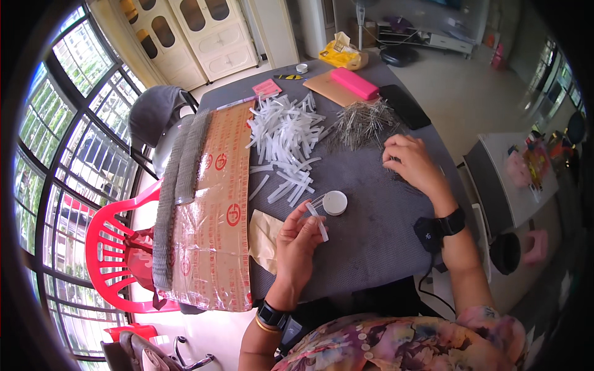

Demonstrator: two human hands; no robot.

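My left hand [297, 241] pinches a white plastic strip [317, 221] between thumb and fingers. Several thin wire-like pins [317, 201] stick out from the strip toward a round white-topped container [335, 203] on the table. To the right, my right hand [411, 162] hovers by a loose heap of thin grey metal pins [362, 125]. Its fingers are curled in, and whatever they may hold is too small to make out. Beyond my left hand lies a big pile of loose white plastic strips [286, 133].
Along the table's left side lies a brown taped cardboard sheet [216, 235] bearing rows of finished-looking grey bundles [189, 154]. Farther back are a pink box [354, 83], a black case [405, 106] and a yellow bag [342, 52]. A red plastic chair [102, 247] stands left.
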